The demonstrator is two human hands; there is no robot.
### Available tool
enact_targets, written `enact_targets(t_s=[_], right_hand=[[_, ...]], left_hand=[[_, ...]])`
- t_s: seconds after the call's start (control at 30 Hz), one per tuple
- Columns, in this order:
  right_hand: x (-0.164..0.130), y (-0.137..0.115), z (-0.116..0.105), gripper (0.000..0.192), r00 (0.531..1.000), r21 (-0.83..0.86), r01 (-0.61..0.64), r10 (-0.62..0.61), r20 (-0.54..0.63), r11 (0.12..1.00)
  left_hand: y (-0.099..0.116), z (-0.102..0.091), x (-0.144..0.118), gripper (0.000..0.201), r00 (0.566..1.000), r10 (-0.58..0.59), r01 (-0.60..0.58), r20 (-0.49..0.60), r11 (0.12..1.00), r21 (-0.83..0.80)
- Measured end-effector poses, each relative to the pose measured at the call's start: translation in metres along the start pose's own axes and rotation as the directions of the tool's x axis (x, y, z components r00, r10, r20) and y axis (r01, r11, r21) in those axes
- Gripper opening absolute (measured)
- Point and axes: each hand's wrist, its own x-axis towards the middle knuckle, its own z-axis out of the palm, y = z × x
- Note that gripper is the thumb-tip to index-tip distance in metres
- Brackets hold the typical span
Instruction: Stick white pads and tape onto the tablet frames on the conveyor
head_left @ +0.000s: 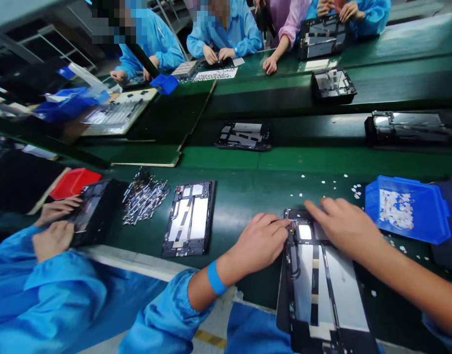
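An opened tablet (327, 285), its black frame and silver battery panels bare, lies in front of me and reaches over the table's near edge. My left hand (261, 241), with a blue band on its wrist, has its fingers pressed together at the tablet's upper left corner. A small red spot shows by those fingertips; whatever they pinch is too small to make out. Over the tablet's top right part stretches my right hand (344, 223), index finger extended and fingers apart. Its thumb is hidden, and I see nothing held in it.
To the right, a blue bin (436, 216) holds small white pieces; several more are scattered around it. Another opened tablet (189, 219) and a pile of thin metal parts (145, 196) lie leftward. A co-worker's hands (56, 231) work at far left. Tablets (244, 135) sit on the line beyond.
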Motion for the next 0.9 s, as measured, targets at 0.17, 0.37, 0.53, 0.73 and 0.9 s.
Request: enact_targets(t_s=[0.17,0.37,0.53,0.73,0.9], right_hand=[[-0.004,0.003,-0.006,0.038,0.999,0.055,0.007,-0.005,-0.041,0.998],[-0.012,-0.006,0.014,0.024,0.989,0.212,-0.005,0.036,-0.143,0.977],[-0.021,-0.010,0.028,0.039,0.987,0.256,0.140,-0.115,-0.110,0.957],[-0.023,-0.010,0.033,0.039,0.988,0.236,0.147,-0.129,-0.088,0.961],[-0.020,-0.009,0.024,0.040,0.983,0.196,0.182,-0.174,-0.056,0.964]], left_hand=[[0.002,-0.003,0.000,0.009,0.999,-0.034,0.033,-0.002,0.993,-0.117],[0.003,-0.008,0.009,0.009,0.946,-0.317,0.229,-0.071,0.808,-0.543],[0.008,-0.003,0.013,0.010,0.988,-0.151,0.152,0.020,0.969,-0.196],[0.017,0.003,0.008,0.020,0.999,-0.029,0.027,0.035,0.998,0.060],[0.017,-0.004,0.011,0.019,0.997,-0.022,0.020,0.070,0.999,0.032]])
